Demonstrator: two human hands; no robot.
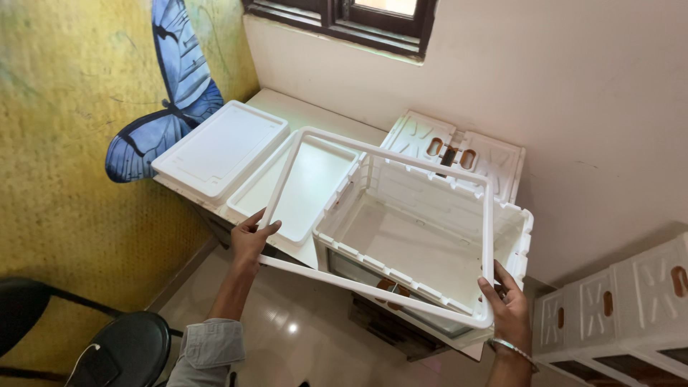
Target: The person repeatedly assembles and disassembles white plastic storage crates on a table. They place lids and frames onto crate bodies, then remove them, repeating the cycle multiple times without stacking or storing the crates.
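Two hands on white frame (387, 222) | left hand (252, 236) clamps near-left corner, right hand (507, 304) clamps near-right corner | frame hangs tilted above open white bin (430, 244) at surface's near edge — level it, align corners squarely.

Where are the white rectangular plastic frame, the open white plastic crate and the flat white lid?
white rectangular plastic frame (373, 284), head view, near long bar
open white plastic crate (412, 244), head view, inside floor
flat white lid (218, 149), head view, top face
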